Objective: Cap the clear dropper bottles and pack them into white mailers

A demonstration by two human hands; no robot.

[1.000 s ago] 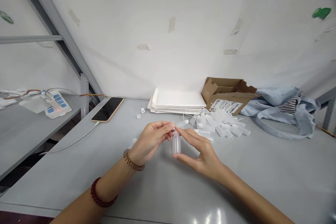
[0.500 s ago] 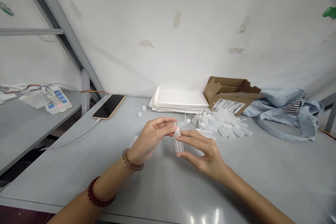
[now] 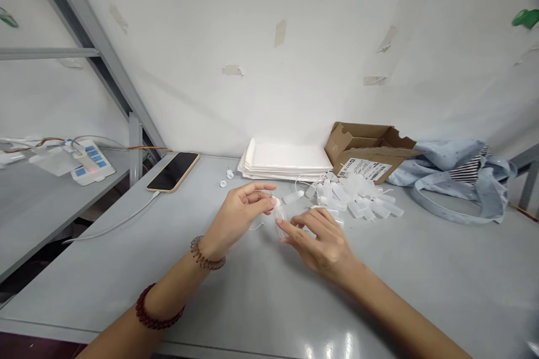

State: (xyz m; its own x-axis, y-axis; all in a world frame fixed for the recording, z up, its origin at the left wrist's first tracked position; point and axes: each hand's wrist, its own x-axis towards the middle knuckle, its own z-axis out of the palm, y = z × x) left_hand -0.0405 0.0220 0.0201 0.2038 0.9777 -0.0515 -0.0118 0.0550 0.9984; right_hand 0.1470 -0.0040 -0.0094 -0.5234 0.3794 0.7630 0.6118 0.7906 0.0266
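Observation:
Between my two hands is a small translucent plastic squeeze bottle [image 3: 279, 213], tilted a little, with a white cap at its top. My left hand [image 3: 238, 214] pinches the cap end with thumb and fingers; a thin tip sticks up beside the thumb. Lower down, my right hand [image 3: 323, 240] holds the bottle's body between index finger and thumb, its other fingers curled. Just behind lies another small bottle [image 3: 293, 197]. A pile of similar bottles [image 3: 356, 196] spreads out to the right, partly hidden by my right hand.
White padded envelopes [image 3: 290, 160] are stacked against the wall, beside an open cardboard box [image 3: 366, 160]. Blue fabric [image 3: 455, 179] lies at the right. To the left are two small white caps [image 3: 223, 183] and a phone [image 3: 173, 172] on a cable.
The bottle has shifted slightly left and now leans more. My right hand's fingers have curled in, with the index finger lower on the bottle. My left hand still grips the cap.

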